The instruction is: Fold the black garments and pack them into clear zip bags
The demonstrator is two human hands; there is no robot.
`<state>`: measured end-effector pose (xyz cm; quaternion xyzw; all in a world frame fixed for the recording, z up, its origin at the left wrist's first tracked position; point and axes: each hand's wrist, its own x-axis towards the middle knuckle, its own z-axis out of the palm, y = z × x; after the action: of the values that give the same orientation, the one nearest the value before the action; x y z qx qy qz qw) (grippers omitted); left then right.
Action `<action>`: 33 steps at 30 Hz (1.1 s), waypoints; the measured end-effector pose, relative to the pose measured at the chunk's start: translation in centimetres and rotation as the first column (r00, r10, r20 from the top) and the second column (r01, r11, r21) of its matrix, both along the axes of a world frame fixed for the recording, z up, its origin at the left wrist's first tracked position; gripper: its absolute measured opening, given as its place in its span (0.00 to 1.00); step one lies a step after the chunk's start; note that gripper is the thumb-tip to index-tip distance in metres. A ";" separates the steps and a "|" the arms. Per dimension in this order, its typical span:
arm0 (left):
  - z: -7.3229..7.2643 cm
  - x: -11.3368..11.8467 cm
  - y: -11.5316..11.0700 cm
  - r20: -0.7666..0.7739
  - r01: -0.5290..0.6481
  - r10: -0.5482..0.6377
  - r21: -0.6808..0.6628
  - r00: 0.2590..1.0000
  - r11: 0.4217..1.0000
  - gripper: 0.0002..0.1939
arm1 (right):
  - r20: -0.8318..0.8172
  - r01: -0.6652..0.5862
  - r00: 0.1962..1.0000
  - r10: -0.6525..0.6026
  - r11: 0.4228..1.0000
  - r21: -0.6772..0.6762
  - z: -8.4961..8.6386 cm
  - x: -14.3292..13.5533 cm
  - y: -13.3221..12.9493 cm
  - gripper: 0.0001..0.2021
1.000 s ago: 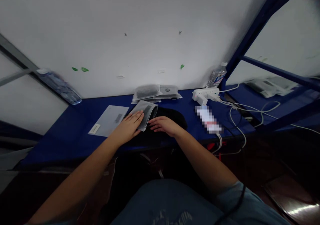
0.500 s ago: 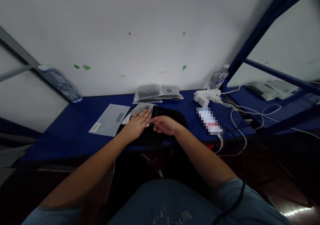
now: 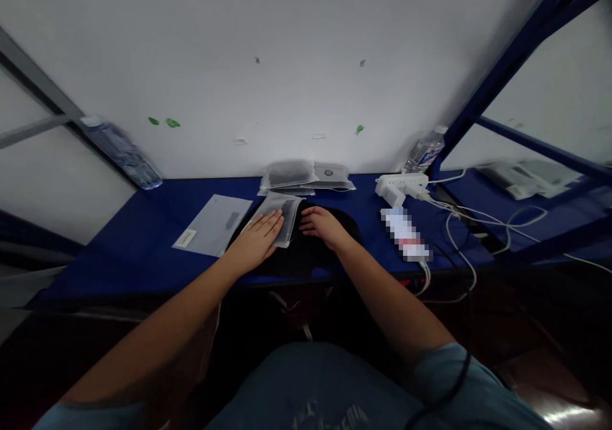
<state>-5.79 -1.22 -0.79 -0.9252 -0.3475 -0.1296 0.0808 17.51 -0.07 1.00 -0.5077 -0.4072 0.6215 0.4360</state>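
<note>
My left hand [image 3: 254, 242] lies flat, fingers stretched out, on a frosted plastic pouch [image 3: 289, 212] with something dark inside. That pouch rests on a black, soft-looking item [image 3: 296, 261] on the blue table. Just right of the pouch, my right hand [image 3: 322, 224] hovers over or touches the black item; I cannot tell which. Its fingers are loosely bent and hold nothing that I can see. To the left lies a flat frosted sleeve [image 3: 213, 222] with a white label on its lower left corner.
Several filled frosted pouches [image 3: 289, 173] are piled against the wall. To the right are a white power strip [image 3: 404, 182] with cables, a blurred-out phone [image 3: 405, 233] and a water bottle [image 3: 424, 149]. Another bottle [image 3: 122, 152] leans at the left edge of the blue table [image 3: 138, 245].
My right hand has drawn back right from the pouch's edge, its fingers less curled. My left hand has slid slightly left, and more of the pouch shows. The view has shifted a little.
</note>
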 end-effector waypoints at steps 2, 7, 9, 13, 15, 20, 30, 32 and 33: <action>-0.1 0.3 0.0 0.002 -0.010 0.010 0.002 1.000 1.000 0.32 | -0.049 0.020 0.999 -0.021 1.000 -0.024 0.2 -0.4 0.1 0.10; -0.3 0.9 0.4 0.002 0.063 -0.063 -0.005 0.998 0.998 0.28 | -0.058 0.002 0.998 -0.004 0.999 -0.042 0.3 -1.0 0.3 0.14; -0.3 0.9 0.5 0.013 0.102 -0.101 -0.014 0.995 0.995 0.28 | -0.056 -0.025 0.998 0.024 0.999 -0.024 0.2 -0.9 0.6 0.16; -0.5 0.8 0.5 0.042 0.127 -0.125 -0.037 0.991 0.991 0.28 | 0.003 -0.079 0.997 0.079 0.997 0.017 0.0 -1.0 1.6 0.15; -0.7 0.8 0.5 0.048 0.125 -0.122 -0.049 0.991 0.991 0.28 | 0.080 -0.162 0.984 0.157 0.985 0.060 -0.3 -1.3 2.0 0.16; -1.1 0.9 0.5 0.082 0.118 -0.114 -0.047 0.990 0.992 0.28 | 0.360 -0.343 0.898 0.253 0.915 0.211 -1.2 -1.6 2.0 0.16; -0.6 0.3 0.6 0.227 0.083 -0.079 -0.010 0.971 0.996 0.29 | 0.707 -0.558 0.687 -0.167 0.503 0.660 1.0 -0.4 -1.5 0.11; -0.3 0.2 0.7 0.261 0.079 -0.077 0.002 0.962 0.997 0.30 | 0.749 -0.680 0.652 -0.117 0.348 0.646 1.4 -0.3 -1.6 0.11; -0.2 0.2 0.8 0.279 0.078 -0.078 0.013 0.957 0.997 0.30 | 0.759 -0.704 0.642 -0.109 0.309 0.639 1.5 -0.5 -1.5 0.11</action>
<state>-5.64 -0.40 -0.97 -0.9105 -0.3185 -0.2624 0.0265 17.05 -1.60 2.52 -0.2706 -0.9012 0.1260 0.3143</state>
